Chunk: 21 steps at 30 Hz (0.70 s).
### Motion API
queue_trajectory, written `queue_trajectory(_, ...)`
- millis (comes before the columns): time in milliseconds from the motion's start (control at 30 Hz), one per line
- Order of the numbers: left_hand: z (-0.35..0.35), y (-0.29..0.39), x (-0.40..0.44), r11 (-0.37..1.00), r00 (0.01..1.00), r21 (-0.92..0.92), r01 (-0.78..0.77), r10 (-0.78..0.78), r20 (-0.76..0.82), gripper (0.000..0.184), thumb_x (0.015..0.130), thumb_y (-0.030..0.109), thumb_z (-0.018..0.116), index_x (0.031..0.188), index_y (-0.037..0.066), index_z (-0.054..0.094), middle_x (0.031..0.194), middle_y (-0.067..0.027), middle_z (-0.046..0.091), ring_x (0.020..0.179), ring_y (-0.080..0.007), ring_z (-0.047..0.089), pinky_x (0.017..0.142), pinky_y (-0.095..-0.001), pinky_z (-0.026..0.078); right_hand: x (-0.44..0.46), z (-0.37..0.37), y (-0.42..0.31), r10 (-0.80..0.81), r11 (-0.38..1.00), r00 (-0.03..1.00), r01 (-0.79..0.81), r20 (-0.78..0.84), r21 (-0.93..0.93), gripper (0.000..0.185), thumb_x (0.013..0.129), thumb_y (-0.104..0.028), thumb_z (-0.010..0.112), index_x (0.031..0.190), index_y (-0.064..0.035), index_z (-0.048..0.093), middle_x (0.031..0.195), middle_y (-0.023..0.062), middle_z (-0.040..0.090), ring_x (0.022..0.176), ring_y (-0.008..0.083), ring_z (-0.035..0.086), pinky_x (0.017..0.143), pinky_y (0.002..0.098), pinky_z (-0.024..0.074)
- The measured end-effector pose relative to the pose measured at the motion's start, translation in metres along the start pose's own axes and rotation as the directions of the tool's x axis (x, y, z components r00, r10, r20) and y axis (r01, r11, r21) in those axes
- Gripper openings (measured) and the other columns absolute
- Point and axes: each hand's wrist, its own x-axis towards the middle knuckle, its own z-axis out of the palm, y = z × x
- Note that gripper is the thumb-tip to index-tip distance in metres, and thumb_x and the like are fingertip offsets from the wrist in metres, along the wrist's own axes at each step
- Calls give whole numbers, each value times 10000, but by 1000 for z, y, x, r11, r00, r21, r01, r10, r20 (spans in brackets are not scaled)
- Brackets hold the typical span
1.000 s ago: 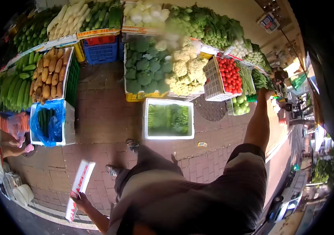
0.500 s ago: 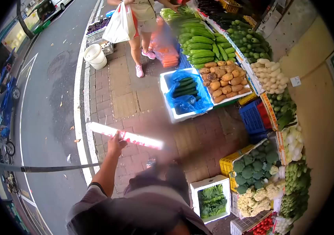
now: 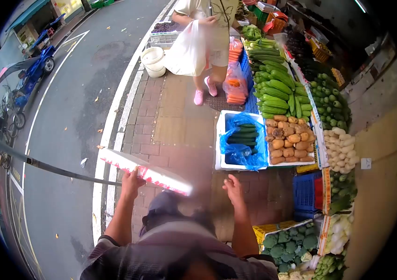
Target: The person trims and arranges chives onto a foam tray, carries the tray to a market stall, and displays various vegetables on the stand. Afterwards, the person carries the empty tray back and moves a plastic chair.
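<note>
My left hand point(image 3: 131, 183) is closed around a long white roll with red print point(image 3: 154, 176), gripping it near the middle. The roll slants down to the right in front of my body, and glare washes out its right end. Whether it is plastic bags or paper, I cannot tell. My right hand point(image 3: 234, 190) is raised to the right, holding nothing, its fingers apart and slightly bent. Beyond that hand stands a white foam box point(image 3: 221, 156) lined with a blue bag point(image 3: 254, 161), with dark green cucumbers point(image 3: 243, 135) inside.
Brown potatoes point(image 3: 289, 140), green gourds point(image 3: 277, 86) and broccoli point(image 3: 284, 245) fill the stall on the right. Ahead, a person point(image 3: 217, 42) carries a white plastic bag point(image 3: 186, 53). A white bucket point(image 3: 153, 62) stands by the curb line. A dark pole point(image 3: 44, 165) crosses the left side.
My right hand has come into view on the right. The roll has shifted slightly left and down in my left hand. My view has turned, and the person ahead appears nearer.
</note>
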Motion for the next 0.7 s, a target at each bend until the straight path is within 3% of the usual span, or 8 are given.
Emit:
queue_trajectory(67, -10, -8, 18, 1000, 1000, -11, -7, 7, 18, 284, 939, 329, 648, 1034, 75, 567, 805, -43, 617, 662, -165, 632, 600, -336, 563, 38, 39, -23, -172, 976, 980, 183, 97, -121, 511, 927, -234, 674, 1344, 7, 504, 1147, 162, 662, 997, 217, 660, 845, 333, 530)
queue_trajectory(133, -16, -10, 40, 1000, 999, -21, 22, -21, 29, 271, 925, 322, 667, 1017, 85, 576, 798, -40, 630, 652, -163, 639, 589, -337, 568, 25, 87, -107, -148, 967, 963, 189, 226, -171, 573, 899, -297, 709, 1344, 8, 516, 1259, 215, 612, 1167, 285, 596, 983, 385, 477)
queue_trajectory(167, -8, -1, 45, 1000, 1000, -15, 1, 0, 7, 322, 930, 329, 657, 1033, 29, 605, 820, -53, 634, 640, -153, 634, 605, -315, 568, 25, 108, -126, -214, 912, 929, 301, 303, -279, 609, 885, -337, 717, 1347, 8, 520, 1319, 227, 566, 1210, 310, 562, 1017, 403, 446)
queue_trajectory(267, -6, 14, 87, 999, 995, -27, 26, -24, 101, 350, 912, 314, 678, 1050, 6, 586, 861, -86, 647, 651, -191, 655, 578, -309, 573, 45, 174, -138, -354, 629, 766, 619, 536, -470, 655, 852, -406, 729, 1317, 18, 549, 1439, 227, 456, 1301, 354, 482, 1061, 441, 404)
queue_trajectory(400, -1, 56, 135, 996, 994, -30, 89, -87, 63, 394, 890, 291, 707, 1033, -46, 562, 870, -118, 647, 651, -208, 662, 571, -331, 582, 66, 248, -185, -34, 678, 722, 525, 691, -515, 823, 805, -383, 736, 1453, -10, 393, 1474, 219, 423, 1307, 364, 476, 1075, 430, 391)
queue_trajectory(533, -2, 95, 192, 996, 994, 33, 80, -83, 73, 379, 889, 282, 702, 1021, -47, 569, 846, -114, 647, 640, -203, 656, 555, -319, 569, 93, 292, -233, -45, 607, 779, 519, 625, -602, 844, 788, -352, 742, 1473, -38, 363, 1414, 241, 481, 1266, 381, 509, 1034, 452, 422)
queue_trajectory(600, 8, 119, 213, 999, 992, 43, 7, -13, 126, 347, 895, 277, 693, 984, -42, 586, 768, -89, 634, 611, -179, 628, 536, -282, 533, 119, 312, -239, -58, 631, 802, 492, 595, -600, 770, 789, -338, 743, 1421, -43, 419, 1315, 241, 553, 1194, 386, 559, 985, 457, 451)
queue_trajectory(700, 21, 144, 259, 991, 978, 116, -72, 47, 203, 412, 899, 326, 696, 1068, -29, 575, 851, -90, 640, 708, -162, 628, 640, -280, 525, 173, 342, -226, -29, 658, 863, 396, 504, -640, 636, 788, -319, 746, 1309, -53, 495, 1166, 236, 628, 1075, 401, 615, 895, 472, 488)
